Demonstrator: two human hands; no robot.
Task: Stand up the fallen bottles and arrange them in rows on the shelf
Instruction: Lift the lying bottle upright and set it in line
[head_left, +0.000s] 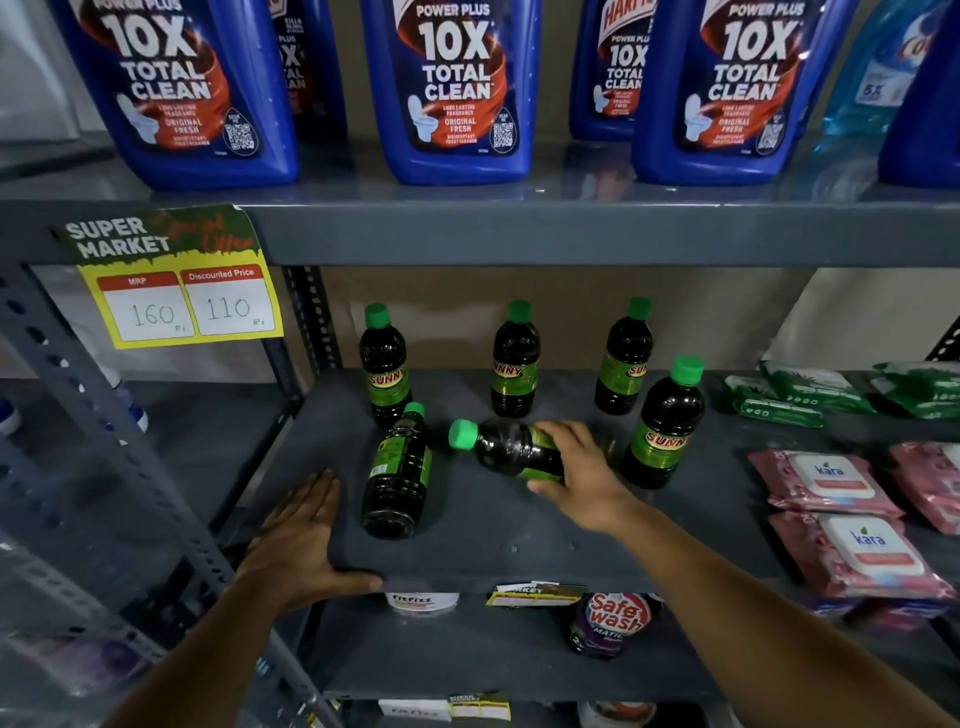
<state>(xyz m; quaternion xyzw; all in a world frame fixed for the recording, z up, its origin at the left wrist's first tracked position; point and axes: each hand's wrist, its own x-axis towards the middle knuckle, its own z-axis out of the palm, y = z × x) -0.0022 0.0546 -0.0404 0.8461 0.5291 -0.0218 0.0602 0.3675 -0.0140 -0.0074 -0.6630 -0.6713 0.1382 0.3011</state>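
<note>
**Righting the tipped bottle beside the front upright one**

Grey metal shelf (467, 551) in a shop aisle, with tall blue cleaner jugs (452, 88) on the tier above and pink wipe packs (836, 483) off to the right — that is the setting. One landmark serves for everything: the upright bottle nearest the front (667, 421), green cap up.

Just left of it lies a fallen bottle (511, 447), cap pointing left, and the right hand (576, 462) is wrapped over its body, fingers curled across the top and thumb under the near side. Further left of the landmark a second fallen bottle (397, 473) lies with its cap toward the back of the shelf, untouched. Behind the landmark three more bottles (514, 364) stand in a row. The left hand (301, 540) lies flat and open on the shelf's front edge, holding nothing.

To do this step well, I would pivot the held bottle on its base rather than lift it high — the cap should swing up and away from the landmark bottle, which stands close enough to be knocked. Setting it down level with the landmark and in front of the back row's middle bottle would start a tidy second row.
</note>
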